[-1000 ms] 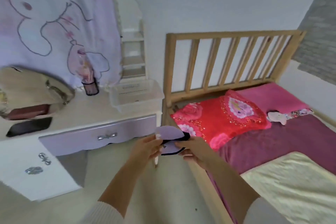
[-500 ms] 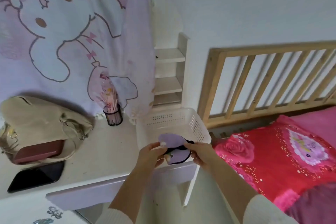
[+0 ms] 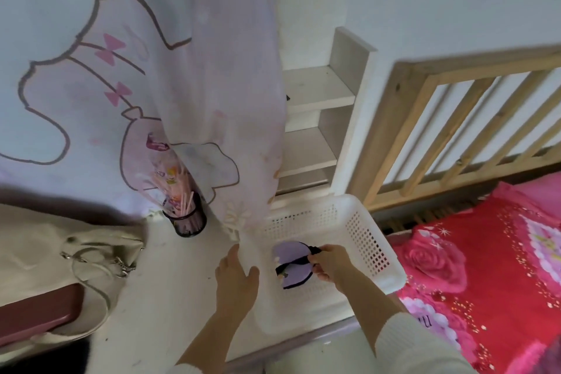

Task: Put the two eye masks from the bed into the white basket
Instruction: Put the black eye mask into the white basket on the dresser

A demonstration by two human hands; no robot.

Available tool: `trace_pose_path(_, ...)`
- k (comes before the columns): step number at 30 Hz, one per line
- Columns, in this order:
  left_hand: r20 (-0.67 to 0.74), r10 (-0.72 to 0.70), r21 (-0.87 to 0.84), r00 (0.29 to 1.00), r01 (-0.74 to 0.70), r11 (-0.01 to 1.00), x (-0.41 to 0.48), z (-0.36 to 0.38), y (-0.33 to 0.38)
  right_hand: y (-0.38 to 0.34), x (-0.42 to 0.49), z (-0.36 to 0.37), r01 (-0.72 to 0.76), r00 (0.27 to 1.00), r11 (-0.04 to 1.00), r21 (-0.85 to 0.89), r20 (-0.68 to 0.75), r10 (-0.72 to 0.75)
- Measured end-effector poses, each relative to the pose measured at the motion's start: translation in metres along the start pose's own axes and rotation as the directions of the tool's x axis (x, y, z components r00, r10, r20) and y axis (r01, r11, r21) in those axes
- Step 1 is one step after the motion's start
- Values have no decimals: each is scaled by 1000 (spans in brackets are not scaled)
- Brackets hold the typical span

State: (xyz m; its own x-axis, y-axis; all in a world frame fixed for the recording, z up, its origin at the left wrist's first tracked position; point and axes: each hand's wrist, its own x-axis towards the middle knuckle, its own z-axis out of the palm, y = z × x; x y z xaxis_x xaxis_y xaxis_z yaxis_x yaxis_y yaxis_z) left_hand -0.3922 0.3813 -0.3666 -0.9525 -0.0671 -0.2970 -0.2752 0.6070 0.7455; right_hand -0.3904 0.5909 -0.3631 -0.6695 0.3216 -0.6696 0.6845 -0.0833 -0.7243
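White desk (image 3: 170,291) carries the basket (image 3: 368,241). Right hand (image 3: 329,261), clamped on the mask (image 3: 293,264) strap, now holds it inside the basket; left hand (image 3: 235,278) has let go, fingers apart beside the basket wall

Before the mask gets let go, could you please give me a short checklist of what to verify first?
1. Purple eye mask inside white basket walls: ok.
2. Right hand grips the black strap: ok.
3. Left hand off the mask, at the basket's left wall: ok.
4. Mask resting on the basket floor: cannot tell.
5. Basket fully on the dresser top: ok.
6. Second mask in basket: not ok, none visible.
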Motion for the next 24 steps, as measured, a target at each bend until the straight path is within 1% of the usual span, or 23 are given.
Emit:
trace_pose_path(2, 40, 21, 33, 999, -22, 999, 9, 4, -3, 5, 11, 7, -47, 999, 998, -42, 10, 48)
trace_pose_path(5, 63, 90, 115, 994, -97, 989, 20, 9, -5, 6, 20, 14, -81, 996, 993, -83, -40, 77)
trace_pose_path(8, 17, 127, 244, 992, -127, 961, 22, 13, -3, 0, 20, 15, -83, 996, 980, -182, -51, 75)
trace_pose_path(10, -27, 208, 347, 978, -186, 919, 18, 15, -1, -6, 17, 9, -52, 998, 975, -217, -50, 42)
trace_pose_path(11, -28, 271, 386, 962, -239, 891, 17, 15, 1, -8, 14, 4, -23, 999, 976, -217, -50, 12)
trace_pose_path(14, 44, 477, 429, 878, -448, 784, 16, 23, 18, -15, 2, -24, 89, 992, 981, -172, -76, -103)
trace_pose_path(16, 116, 569, 414, 814, -560, 718, 18, 37, 42, -16, -11, -48, 158, 976, 980, -122, -133, -174)
trace_pose_path(19, 243, 609, 353, 755, -654, 670, 5, 77, 90, -5, -33, -98, 226, 933, 970, -85, -268, -241)
trace_pose_path(21, 321, 641, 309, 697, -717, 625, -16, 114, 117, 14, -52, -140, 226, 903, 970, -92, -354, -244)
trace_pose_path(22, 361, 662, 285, 657, -753, 593, -29, 134, 129, 26, -62, -162, 211, 891, 972, -104, -389, -235)
trace_pose_path(24, 453, 700, 236, 552, -831, 503, -62, 177, 151, 57, -84, -211, 168, 863, 980, -103, -465, -197)
